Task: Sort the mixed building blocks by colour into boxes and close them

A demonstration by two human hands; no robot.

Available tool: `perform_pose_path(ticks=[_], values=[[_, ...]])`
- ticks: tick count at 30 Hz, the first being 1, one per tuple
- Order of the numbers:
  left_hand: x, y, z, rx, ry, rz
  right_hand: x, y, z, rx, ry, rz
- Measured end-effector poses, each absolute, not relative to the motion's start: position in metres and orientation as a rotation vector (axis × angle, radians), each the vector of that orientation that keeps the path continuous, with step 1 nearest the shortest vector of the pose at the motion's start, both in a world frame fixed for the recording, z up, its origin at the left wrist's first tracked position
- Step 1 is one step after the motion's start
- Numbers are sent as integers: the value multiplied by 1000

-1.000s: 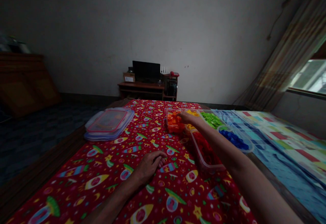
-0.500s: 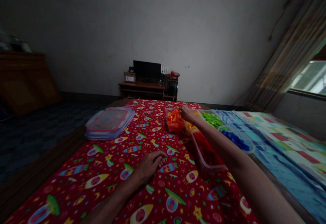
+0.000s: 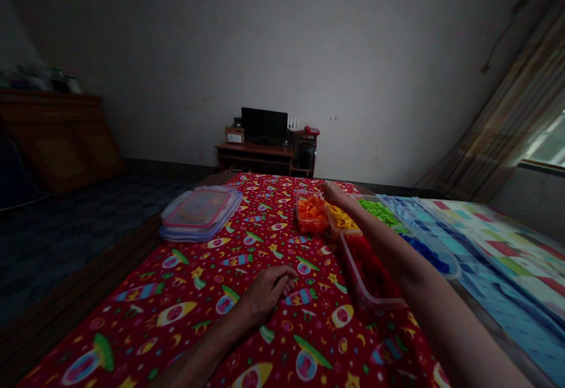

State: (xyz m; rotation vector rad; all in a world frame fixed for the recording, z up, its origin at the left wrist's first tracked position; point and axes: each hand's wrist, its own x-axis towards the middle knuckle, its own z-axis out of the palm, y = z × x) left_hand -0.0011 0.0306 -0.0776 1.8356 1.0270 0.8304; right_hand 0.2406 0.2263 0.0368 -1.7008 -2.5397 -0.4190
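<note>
My left hand (image 3: 271, 287) rests on the red patterned tablecloth (image 3: 247, 261), its fingers curled in and nothing visible in them. With the arm stretched forward, my right hand (image 3: 334, 192) is at the far rim of the tubs, just beyond the orange and yellow pieces. Its fingers look pinched together; whatever they may hold is too small to make out. Below it stand a clear tub of orange pieces (image 3: 312, 211) and a tub of yellow pieces (image 3: 341, 217). Closer to me, a larger tub holds red pieces (image 3: 368, 267), partly hidden by my right forearm.
Green pieces (image 3: 377, 211) and blue pieces (image 3: 426, 252) fill tubs on the right. Stacked plastic lids (image 3: 200, 211) lie at the left of the tablecloth. A bed with a checked cover (image 3: 498, 241) adjoins the right side. A monitor (image 3: 265, 125) stands on a desk by the wall.
My right hand has lifted slightly and drawn back from over the orange pieces to beyond the tub's far rim. My left hand stays on the cloth. The whole view has shifted a little.
</note>
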Motion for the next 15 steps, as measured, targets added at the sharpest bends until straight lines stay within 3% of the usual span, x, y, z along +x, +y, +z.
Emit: perform_pose_path(ticks=[15], values=[[-1,28,-76,1854,1039,846,233,234,16,-1545,-2522,-486]])
